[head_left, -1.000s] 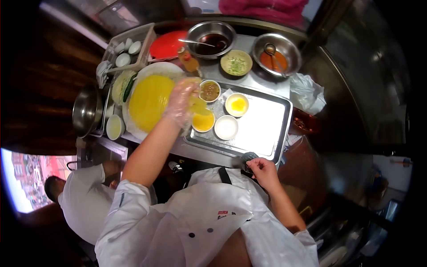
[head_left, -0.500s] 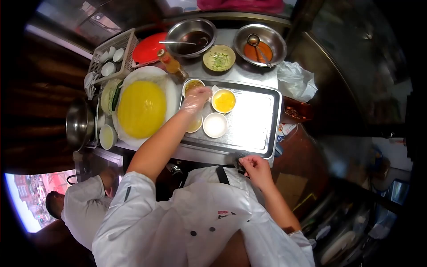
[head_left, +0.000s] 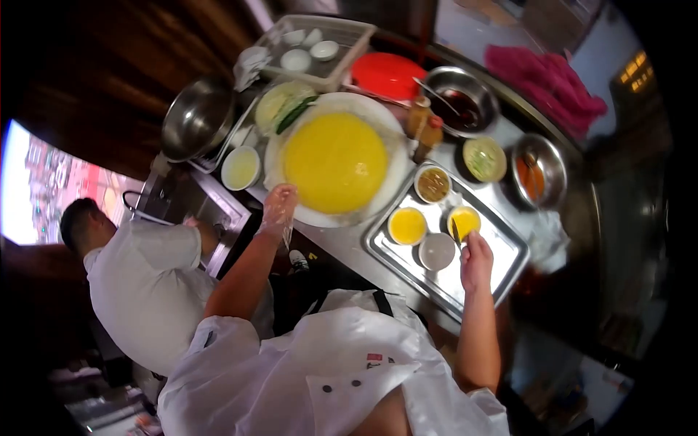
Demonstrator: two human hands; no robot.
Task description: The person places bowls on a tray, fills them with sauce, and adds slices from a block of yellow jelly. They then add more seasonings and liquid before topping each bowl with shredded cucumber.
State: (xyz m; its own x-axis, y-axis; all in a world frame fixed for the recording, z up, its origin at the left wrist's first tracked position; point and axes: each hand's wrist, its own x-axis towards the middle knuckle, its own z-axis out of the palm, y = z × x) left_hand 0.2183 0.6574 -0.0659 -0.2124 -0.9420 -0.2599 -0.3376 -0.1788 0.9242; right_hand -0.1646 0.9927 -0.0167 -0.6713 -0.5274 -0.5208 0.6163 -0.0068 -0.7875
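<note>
My left hand [head_left: 278, 208], in a clear plastic glove, rests at the near rim of a large white plate [head_left: 273, 168] that carries a flat yellow mound [head_left: 334, 161]; nothing is in its fingers. My right hand [head_left: 475, 259] reaches onto a steel tray [head_left: 502, 251] and its fingers grip the near edge of a small bowl of yellow sauce [head_left: 464, 220]. Three more small bowls stand on the tray: another yellow one [head_left: 407, 225], a pale one [head_left: 437, 251] and a brown one [head_left: 433, 184].
Behind the tray stand two sauce bottles [head_left: 425, 129], a green-herb bowl [head_left: 485, 158] and steel bowls of dark sauce [head_left: 462, 103] and orange sauce [head_left: 539, 174]. A red lid [head_left: 388, 73], a basket of white cups [head_left: 314, 45] and a steel pot [head_left: 196, 120] lie further back. A co-worker in white [head_left: 145, 280] bends at left.
My left hand has drawn back from the tray's bowls to the plate's near rim. My right hand left the counter edge and reached onto the tray. The view has swung left.
</note>
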